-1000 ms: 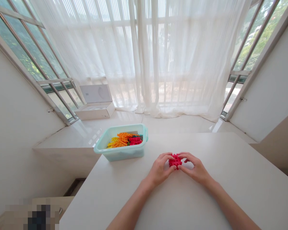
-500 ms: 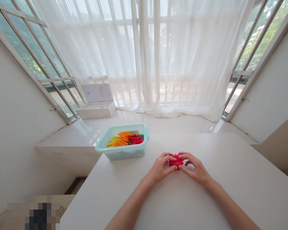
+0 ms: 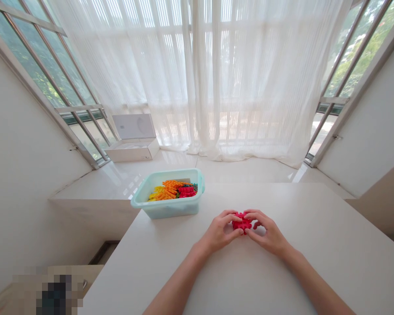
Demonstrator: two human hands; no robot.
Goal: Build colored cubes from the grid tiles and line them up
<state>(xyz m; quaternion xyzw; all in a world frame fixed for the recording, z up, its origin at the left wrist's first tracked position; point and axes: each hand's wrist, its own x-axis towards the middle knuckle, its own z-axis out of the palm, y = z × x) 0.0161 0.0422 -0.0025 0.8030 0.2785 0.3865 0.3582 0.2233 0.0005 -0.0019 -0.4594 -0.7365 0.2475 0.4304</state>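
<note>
A red assembly of toothed plastic building pieces [image 3: 241, 224] is held low over the white table, or rests on it; I cannot tell which. My left hand [image 3: 221, 230] grips its left side, thumb at the near edge and fingers over the top. From the right, my right hand [image 3: 265, 232] closes on it in the same way, fingertips at the far edge and thumb at the near one. The fingers hide both sides of the assembly. To the left stands a mint-green plastic bin [image 3: 174, 211] holding orange, yellow, red and dark green pieces [image 3: 172, 190].
The white table [image 3: 249, 280] extends around both forearms. Behind it, a tiled ledge [image 3: 236, 169] runs below a sheer white curtain [image 3: 249, 87]. A white box with its lid raised [image 3: 131, 153] sits on the ledge at the left. Barred windows flank both sides.
The red assembly has tilted slightly between my fingers. Both hands keep nearly the same place, and the whole view has shifted a little.
</note>
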